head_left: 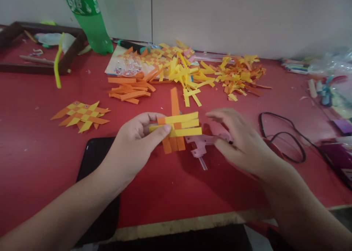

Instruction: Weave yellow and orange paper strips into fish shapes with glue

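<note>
My left hand [137, 137] pinches a small weave of orange and yellow paper strips [178, 125] between thumb and fingers. Yellow strips run sideways across the orange ones, and one orange strip sticks up well above the rest. To the right, my right hand [239, 142] is open, its thumb and fingers apart and nothing seen between them. Just behind and below its fingertips lies a pink glue gun [199, 142] with a clear glue stick poking out. A finished woven paper fish [82, 115] with small eyes lies on the left of the red table.
Loose orange strips [132, 89], yellow strips [181, 73] and a pile of scraps [242, 75] lie at the back. A green bottle [95, 27] stands beside a brown frame [68, 53]. A black phone [99, 192] sits under my left forearm; a black cable [288, 133] curls at right.
</note>
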{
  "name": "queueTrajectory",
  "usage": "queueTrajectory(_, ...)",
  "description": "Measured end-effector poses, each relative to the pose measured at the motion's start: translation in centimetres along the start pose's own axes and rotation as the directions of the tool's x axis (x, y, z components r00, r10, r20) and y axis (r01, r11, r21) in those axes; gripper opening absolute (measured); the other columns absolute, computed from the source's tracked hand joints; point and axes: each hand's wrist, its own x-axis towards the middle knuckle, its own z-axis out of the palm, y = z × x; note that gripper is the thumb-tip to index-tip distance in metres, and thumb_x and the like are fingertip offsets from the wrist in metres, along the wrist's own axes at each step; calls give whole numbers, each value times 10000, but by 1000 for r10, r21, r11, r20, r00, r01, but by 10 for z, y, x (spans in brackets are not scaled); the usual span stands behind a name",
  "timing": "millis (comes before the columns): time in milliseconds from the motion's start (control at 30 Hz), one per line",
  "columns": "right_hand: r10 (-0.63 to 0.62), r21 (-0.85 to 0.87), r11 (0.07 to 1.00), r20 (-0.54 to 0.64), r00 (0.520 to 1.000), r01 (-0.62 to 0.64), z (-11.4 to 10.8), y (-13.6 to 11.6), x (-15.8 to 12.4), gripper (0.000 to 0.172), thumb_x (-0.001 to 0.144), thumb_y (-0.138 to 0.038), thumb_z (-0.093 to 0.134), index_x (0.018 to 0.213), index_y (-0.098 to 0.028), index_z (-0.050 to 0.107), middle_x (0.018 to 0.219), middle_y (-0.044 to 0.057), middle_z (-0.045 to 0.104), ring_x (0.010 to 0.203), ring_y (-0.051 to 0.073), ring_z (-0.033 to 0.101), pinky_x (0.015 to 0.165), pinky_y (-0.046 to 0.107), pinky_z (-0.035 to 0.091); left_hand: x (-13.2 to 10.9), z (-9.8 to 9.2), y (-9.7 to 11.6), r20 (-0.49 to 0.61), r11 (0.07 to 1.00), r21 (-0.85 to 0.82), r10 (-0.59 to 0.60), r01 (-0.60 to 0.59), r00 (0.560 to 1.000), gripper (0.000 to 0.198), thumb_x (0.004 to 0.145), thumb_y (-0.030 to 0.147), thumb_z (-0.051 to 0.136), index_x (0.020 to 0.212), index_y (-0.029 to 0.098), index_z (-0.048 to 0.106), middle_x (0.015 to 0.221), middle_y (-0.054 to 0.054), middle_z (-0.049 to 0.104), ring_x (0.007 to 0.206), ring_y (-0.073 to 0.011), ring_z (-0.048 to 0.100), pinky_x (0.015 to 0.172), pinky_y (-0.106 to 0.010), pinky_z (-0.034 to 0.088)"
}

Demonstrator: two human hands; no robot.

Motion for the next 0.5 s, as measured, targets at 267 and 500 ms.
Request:
queueTrajectory(267, -68, -182, 978, 202, 977, 106, 1, 10, -2, 455, 725, -138, 526, 1170, -201, 597, 1102, 93, 670, 1104, 305, 633, 986, 515, 497, 3, 1, 4, -45, 989, -146, 12, -19, 999, 222, 829, 306, 753, 1012, 183, 724, 988, -38, 764, 863, -172, 717, 809, -287, 585)
queueTrajectory(500, 109, -190, 975, -54, 993, -117, 0, 4, 1, 253, 765, -231, 562, 1010, -191, 611, 875, 76, 716, 710, 228, 670, 591, 335, 497, 4, 1, 3, -96, 984, -164, 59, -75, 994, 135, 803, 291, 779, 908, 208, 763, 871, 3, 769, 792, -120, 691, 764, -215, 561)
